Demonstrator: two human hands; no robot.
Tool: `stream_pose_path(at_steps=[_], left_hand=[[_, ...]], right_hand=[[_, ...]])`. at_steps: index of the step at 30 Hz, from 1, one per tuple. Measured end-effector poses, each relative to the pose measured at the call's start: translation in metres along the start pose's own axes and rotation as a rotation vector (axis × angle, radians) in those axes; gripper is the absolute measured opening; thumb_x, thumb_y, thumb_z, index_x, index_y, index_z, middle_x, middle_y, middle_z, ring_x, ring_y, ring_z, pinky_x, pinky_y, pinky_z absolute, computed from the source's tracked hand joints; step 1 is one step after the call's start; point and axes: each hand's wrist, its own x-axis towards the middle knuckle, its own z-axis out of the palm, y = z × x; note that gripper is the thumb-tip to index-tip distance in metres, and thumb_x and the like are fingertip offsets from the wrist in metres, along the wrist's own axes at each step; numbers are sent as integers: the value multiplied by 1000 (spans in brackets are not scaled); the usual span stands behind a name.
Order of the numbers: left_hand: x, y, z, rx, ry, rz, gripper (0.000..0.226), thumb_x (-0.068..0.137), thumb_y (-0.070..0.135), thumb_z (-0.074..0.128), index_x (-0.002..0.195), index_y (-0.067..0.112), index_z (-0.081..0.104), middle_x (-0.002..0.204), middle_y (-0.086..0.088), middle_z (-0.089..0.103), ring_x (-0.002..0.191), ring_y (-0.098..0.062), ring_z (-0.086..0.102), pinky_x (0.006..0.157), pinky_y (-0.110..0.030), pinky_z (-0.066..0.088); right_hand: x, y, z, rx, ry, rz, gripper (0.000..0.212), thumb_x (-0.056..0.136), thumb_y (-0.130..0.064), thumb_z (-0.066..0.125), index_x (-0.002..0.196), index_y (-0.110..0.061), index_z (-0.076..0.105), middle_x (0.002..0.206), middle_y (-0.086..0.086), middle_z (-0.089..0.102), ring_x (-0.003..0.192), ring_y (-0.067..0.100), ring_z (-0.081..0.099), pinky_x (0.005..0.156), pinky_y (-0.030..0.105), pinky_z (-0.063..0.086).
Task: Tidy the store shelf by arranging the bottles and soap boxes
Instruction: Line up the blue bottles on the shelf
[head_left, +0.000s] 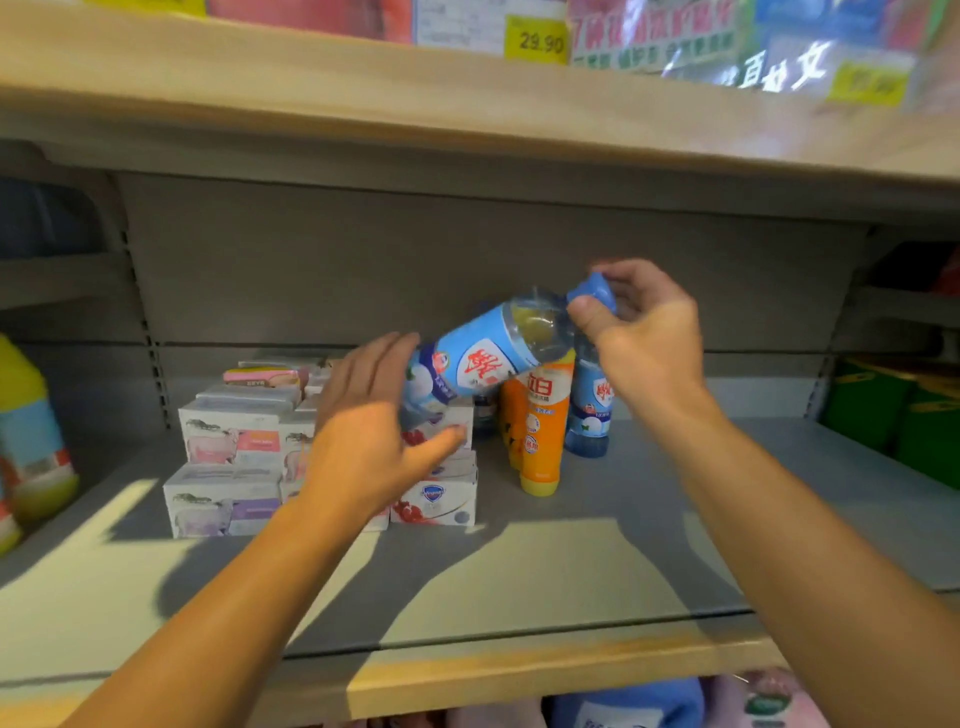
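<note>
We are gripping the blue bottle (483, 358) by its cap with our right hand (644, 332), tilted above the soap boxes (234, 447); our left hand (374, 431), fingers relaxed, is touching its base, toward the shelf's (571, 571) back edge.

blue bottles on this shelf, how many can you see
2. One blue bottle is tilted in the air, its cap pinched by the right hand; the other stands upright behind the orange bottle. More may be hidden behind the hands.
</note>
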Motion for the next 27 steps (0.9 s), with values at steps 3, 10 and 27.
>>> stream_pose_path(at_steps=[3, 10, 27], left_hand=[[-11, 24, 3, -101, -180, -81, 75, 67, 60, 76, 129, 30, 46, 103, 5, 64, 89, -16, 63, 73, -27, 54], [-42, 39, 30, -436, -630, -236, 50, 58, 53, 78, 100, 28, 66, 89, 9, 72, 78, -6, 67, 71, -32, 58], [-51, 76, 85, -768, -727, -662, 36, 73, 37, 82, 103, 26, 66, 97, 5, 74, 83, -14, 73, 69, -36, 59]], right_hand=[[-12, 9, -20, 51, -85, 96, 28, 86, -3, 69, 94, -29, 65, 93, -8, 68, 84, 1, 67, 79, 26, 58], [-41, 55, -59, 201, -116, 330, 25, 92, 5, 59, 102, -17, 64, 95, 5, 68, 77, 9, 64, 68, 23, 55], [-101, 157, -55, 891, -30, 881, 58, 82, -29, 67, 135, -12, 52, 120, 17, 68, 108, 31, 68, 79, 44, 59]])
